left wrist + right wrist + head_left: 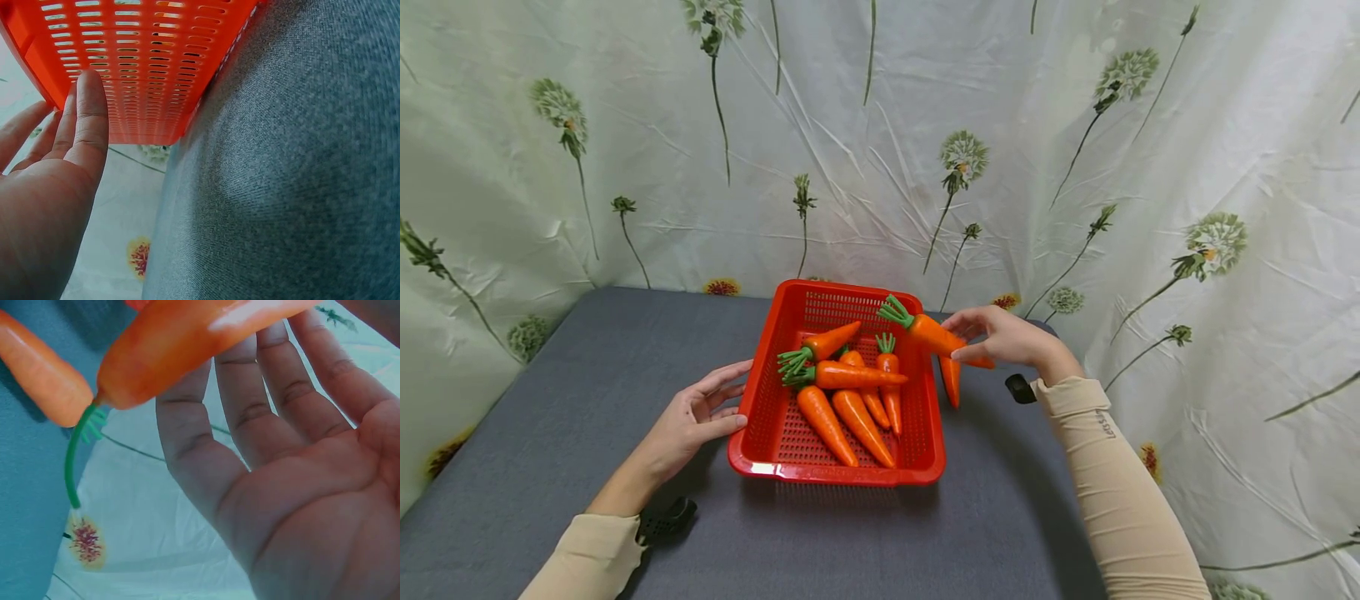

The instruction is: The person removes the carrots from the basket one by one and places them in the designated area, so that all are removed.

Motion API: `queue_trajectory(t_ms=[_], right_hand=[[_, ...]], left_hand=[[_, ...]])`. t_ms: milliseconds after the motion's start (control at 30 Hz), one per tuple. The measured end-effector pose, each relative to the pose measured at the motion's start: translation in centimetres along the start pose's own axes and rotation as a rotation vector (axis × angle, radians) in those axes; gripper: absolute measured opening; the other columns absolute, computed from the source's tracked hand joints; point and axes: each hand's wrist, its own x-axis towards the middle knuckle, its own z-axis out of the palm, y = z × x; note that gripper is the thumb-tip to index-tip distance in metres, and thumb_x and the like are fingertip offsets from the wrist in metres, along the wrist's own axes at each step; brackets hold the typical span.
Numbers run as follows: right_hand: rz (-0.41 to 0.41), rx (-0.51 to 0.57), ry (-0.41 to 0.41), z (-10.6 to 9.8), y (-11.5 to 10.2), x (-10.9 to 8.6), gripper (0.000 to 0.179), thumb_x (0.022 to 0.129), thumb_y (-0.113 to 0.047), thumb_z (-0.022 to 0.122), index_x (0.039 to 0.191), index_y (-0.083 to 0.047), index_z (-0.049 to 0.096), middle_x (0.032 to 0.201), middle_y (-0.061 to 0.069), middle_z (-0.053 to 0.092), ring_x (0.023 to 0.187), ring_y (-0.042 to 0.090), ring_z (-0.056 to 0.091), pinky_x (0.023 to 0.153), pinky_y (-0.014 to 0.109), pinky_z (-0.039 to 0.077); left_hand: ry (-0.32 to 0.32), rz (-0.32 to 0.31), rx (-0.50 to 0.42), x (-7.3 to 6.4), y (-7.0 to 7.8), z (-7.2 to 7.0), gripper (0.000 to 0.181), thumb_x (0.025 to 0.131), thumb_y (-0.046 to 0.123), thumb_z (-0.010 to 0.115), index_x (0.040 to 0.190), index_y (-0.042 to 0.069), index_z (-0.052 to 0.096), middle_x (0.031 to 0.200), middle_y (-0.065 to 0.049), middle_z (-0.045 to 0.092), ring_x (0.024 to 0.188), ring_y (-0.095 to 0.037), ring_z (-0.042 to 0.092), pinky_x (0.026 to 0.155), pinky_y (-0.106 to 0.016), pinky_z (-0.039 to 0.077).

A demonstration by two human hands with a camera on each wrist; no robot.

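My right hand (1011, 337) pinches an orange toy-like carrot (934, 333) between thumb and fingers, above the basket's right rim. Its green top points left over the basket. In the right wrist view the held carrot (206, 344) crosses the fingertips. A second carrot (951, 383) lies just outside the basket's right side, partly hidden by the held one. My left hand (688, 425) rests its extended fingers and thumb against the left side of the red plastic basket (835, 475). In the left wrist view the fingers (91, 119) touch its slotted wall.
Inside the basket lie several more carrots (857, 375), some stacked across others. The basket stands on a grey cloth-covered table (625, 367). A pale curtain with dandelion prints (865, 167) hangs behind and to both sides.
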Motion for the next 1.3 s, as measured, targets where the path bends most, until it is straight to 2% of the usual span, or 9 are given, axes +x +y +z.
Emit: queue_trajectory(t_ms=[267,400,733,967,1300], right_hand=[[0.035,0.05,0.061,-0.2,2.0,-0.3,0.044,0.091,-0.025,0.075,0.131,-0.011,0.061,0.122,0.011,0.065,0.113,0.028,0.063,0.1,0.044,0.05],[0.046,0.081,0.089,-0.2,2.9,-0.5,0.045,0.093,-0.025,0.072,0.133,-0.008,0.058,0.123,0.013,0.063,0.112,0.029,0.061,0.094,0.04,0.053],[0.1,0.187,0.14,-0.2,4.3,-1.0,0.048,0.096,-0.021,0.069,0.136,-0.002,0.052,0.127,0.021,0.056,0.082,0.022,0.057,0.074,0.03,0.053],[0.18,0.264,0.172,-0.2,5.8,-0.9,0.058,0.096,-0.027,0.068,0.142,-0.001,0.046,0.133,0.021,0.052,0.099,0.02,0.062,0.083,0.032,0.057],[0.275,0.35,0.216,0.2,7.1,-1.2,0.061,0.097,-0.029,0.067,0.144,0.002,0.042,0.132,0.018,0.053,0.097,0.014,0.063,0.083,0.029,0.056]], left_hand=[[-0.005,0.0,-0.003,-0.1,-0.1,-0.1,0.068,0.093,-0.001,0.065,0.154,0.004,0.036,0.157,-0.009,0.04,0.129,-0.005,0.054,0.095,-0.023,0.055],[-0.004,-0.003,0.001,-0.1,-0.1,-0.1,0.068,0.093,0.0,0.065,0.154,0.005,0.036,0.157,-0.009,0.04,0.128,-0.005,0.054,0.094,-0.023,0.055],[-0.004,0.003,-0.002,-0.1,-0.3,-0.1,0.069,0.092,-0.001,0.066,0.154,0.003,0.035,0.157,-0.009,0.04,0.128,-0.004,0.054,0.095,-0.023,0.055],[0.002,0.003,0.011,-0.1,-0.4,-0.1,0.068,0.092,0.0,0.066,0.153,0.004,0.036,0.157,-0.01,0.039,0.128,-0.003,0.054,0.095,-0.022,0.054],[0.002,0.014,0.011,-0.1,-0.5,-0.1,0.068,0.092,-0.001,0.066,0.153,0.003,0.036,0.157,-0.009,0.039,0.129,-0.004,0.054,0.095,-0.022,0.054]])
